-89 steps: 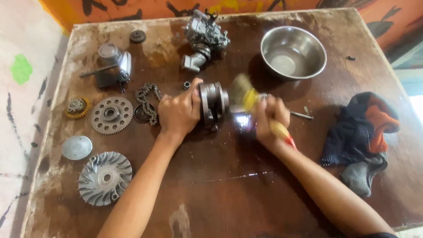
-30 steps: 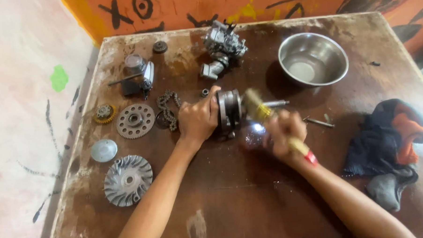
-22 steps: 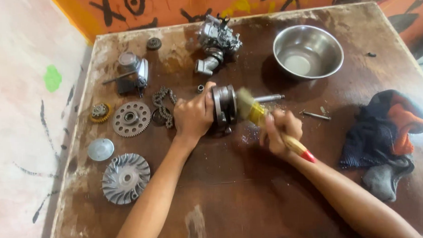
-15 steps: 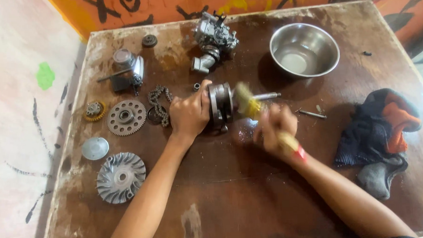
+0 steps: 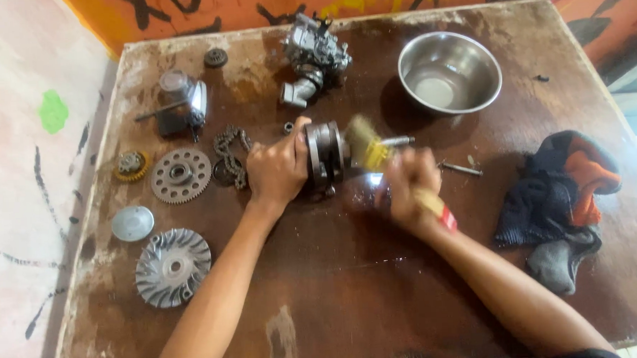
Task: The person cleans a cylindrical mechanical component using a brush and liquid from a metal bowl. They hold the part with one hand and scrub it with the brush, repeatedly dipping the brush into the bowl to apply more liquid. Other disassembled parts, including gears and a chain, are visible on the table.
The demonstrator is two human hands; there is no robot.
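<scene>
brown, stained table [image 5: 351, 291] under an orange painted wall fills the frame. at centre, the left hand [image 5: 276, 170] clasps a round metal engine part [image 5: 325, 154] on its side, while the right hand [image 5: 410, 186] is closed around a paintbrush [image 5: 370, 149], bristles against the part: brushing seems under way; the next stroke likely needs the part turned. counted: one steel bowl [image 5: 449, 72] upper right, one chain [image 5: 229, 150], two gears [image 5: 181, 175] left, one rag pile [image 5: 559, 192] right.

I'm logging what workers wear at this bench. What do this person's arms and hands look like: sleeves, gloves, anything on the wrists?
Both forearms are bare. The left hand and right hand wear no gloves, and no rings, watch or wristband show. A dark sleeve edge appears on the right arm at the bottom of the picture. The left arm's upper part is out of view.
</scene>
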